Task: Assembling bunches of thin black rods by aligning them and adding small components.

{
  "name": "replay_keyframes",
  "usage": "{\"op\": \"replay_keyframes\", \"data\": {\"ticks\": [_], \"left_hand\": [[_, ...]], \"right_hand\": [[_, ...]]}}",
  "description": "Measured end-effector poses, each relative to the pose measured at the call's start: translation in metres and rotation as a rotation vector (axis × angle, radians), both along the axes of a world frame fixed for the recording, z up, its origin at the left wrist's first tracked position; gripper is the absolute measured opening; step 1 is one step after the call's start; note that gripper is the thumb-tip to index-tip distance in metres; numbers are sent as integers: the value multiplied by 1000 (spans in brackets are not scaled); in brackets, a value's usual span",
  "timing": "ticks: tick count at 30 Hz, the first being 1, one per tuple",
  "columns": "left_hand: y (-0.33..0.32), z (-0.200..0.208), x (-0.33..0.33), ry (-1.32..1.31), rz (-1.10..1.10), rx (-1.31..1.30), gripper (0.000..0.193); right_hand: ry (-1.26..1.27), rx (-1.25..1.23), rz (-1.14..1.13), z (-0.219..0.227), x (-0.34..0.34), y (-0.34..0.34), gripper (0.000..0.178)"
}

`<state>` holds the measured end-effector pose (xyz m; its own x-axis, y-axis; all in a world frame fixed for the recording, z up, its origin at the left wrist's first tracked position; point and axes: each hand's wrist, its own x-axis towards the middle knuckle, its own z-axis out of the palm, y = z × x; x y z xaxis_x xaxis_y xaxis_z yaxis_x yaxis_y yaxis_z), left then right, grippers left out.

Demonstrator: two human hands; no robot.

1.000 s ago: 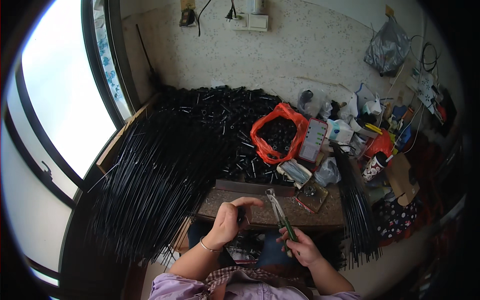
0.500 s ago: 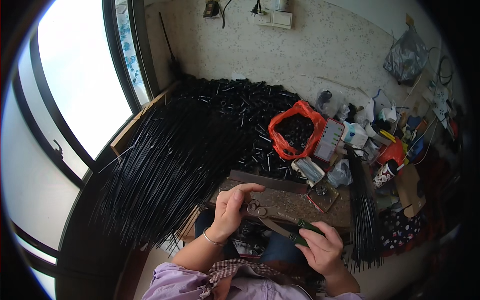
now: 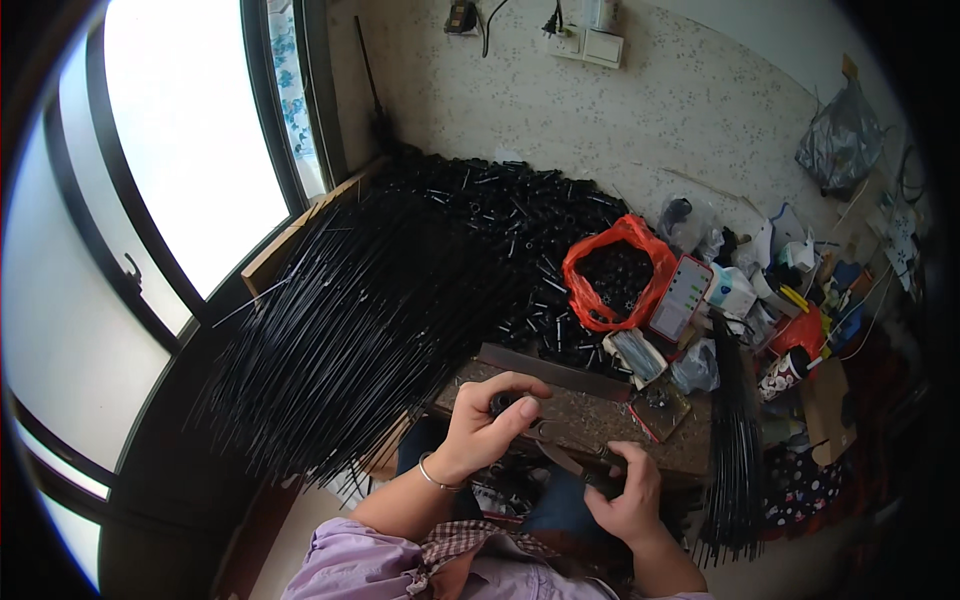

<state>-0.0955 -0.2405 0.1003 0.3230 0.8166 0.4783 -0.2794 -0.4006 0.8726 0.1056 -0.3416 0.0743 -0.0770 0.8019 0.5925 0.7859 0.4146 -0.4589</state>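
Observation:
My left hand [image 3: 478,425] is closed, its curled fingers and thumb around a small black tubular piece [image 3: 500,403] whose round end shows. My right hand [image 3: 628,498] grips the dark handles of a pair of pliers [image 3: 562,458]. The plier jaws lie just beside my left thumb; whether they touch the black piece I cannot tell. Both hands are over the near edge of a speckled brown worktop [image 3: 592,416], above my lap.
Long thin black rods [image 3: 330,330] spread over the left side. Behind them lies a heap of short black tubes [image 3: 520,205]. A red plastic bag [image 3: 578,262] holds small black parts, beside a phone [image 3: 682,298]. More rods [image 3: 735,450] hang at the right.
The pliers have turned and their jaws dropped lower, beside my left thumb. My left fingers have curled in around the black piece. The whole view has shifted slightly.

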Motion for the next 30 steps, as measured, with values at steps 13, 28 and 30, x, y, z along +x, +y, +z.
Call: {"op": "replay_keyframes", "data": {"ticks": [13,28,30], "left_hand": [[6,-10,21,18,59,180,58],[9,-8,16,41,7,217,63],[9,-6,14,22,-29,158,61]], "right_hand": [[289,-379,96,0,-5,-13,34],[21,-61,4,-12,7,-5,48],[-272,183,-106,3,15,-1,46]]}}
